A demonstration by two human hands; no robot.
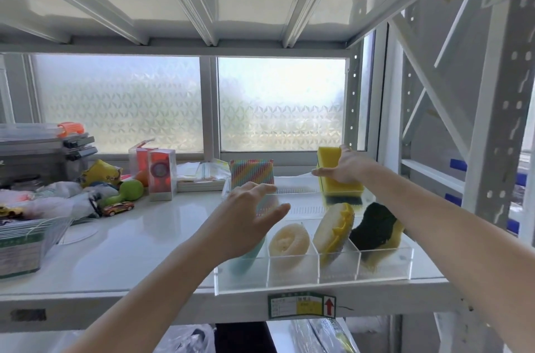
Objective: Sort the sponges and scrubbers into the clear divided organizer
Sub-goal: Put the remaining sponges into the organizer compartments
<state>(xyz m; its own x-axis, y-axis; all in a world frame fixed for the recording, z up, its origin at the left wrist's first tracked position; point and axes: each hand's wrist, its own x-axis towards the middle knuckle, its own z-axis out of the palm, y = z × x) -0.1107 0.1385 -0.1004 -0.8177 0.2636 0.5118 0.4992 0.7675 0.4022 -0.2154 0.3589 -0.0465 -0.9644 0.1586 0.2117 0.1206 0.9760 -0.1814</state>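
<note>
The clear divided organizer (pixel 312 280) sits on the white shelf at the right. Its front row holds a teal sponge (pixel 243 261), a pale loofah (pixel 289 239), a yellow scrubber (pixel 333 229) and a dark green and yellow sponge (pixel 376 229). A rainbow-striped sponge (pixel 251 174) stands upright at the back left. My left hand (pixel 250 216) hovers in front of it with fingers spread, holding nothing. My right hand (pixel 346 168) grips a yellow sponge with a green base (pixel 338 183) standing in the back right compartment.
Left of the organizer lie a toy car (pixel 118 208), a green toy (pixel 127 192), clear boxed items (pixel 160 174), plastic bags and a wire basket (pixel 31 242). A shelf upright (pixel 492 132) stands at the right. The frosted window is behind.
</note>
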